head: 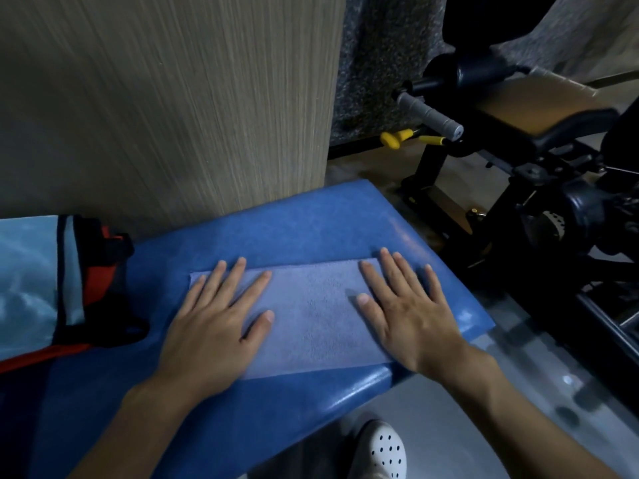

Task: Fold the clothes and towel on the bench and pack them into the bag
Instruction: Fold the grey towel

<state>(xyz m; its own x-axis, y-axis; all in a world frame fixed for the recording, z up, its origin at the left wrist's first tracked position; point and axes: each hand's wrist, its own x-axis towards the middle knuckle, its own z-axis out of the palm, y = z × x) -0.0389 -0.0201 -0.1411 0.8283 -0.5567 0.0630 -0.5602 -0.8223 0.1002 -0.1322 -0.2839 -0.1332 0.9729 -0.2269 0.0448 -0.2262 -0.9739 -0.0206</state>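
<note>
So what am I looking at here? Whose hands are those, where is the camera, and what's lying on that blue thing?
There is no machine here: a person is working with bare hands. The one picture comes from a wide-angle camera worn on their head, looking forward and down, so you see what they see. The surface is a blue padded bench. On it lies a pale blue-grey terry towel, folded into a rectangle. The left hand and the right hand lie flat on it, fingers straight, pressing on it rather than gripping it, so nothing is held. At the left edge sits a light blue bag with black and red trim. Below is the person's white perforated shoe, and behind the bench a black exercise machine with a grey handle.
</note>
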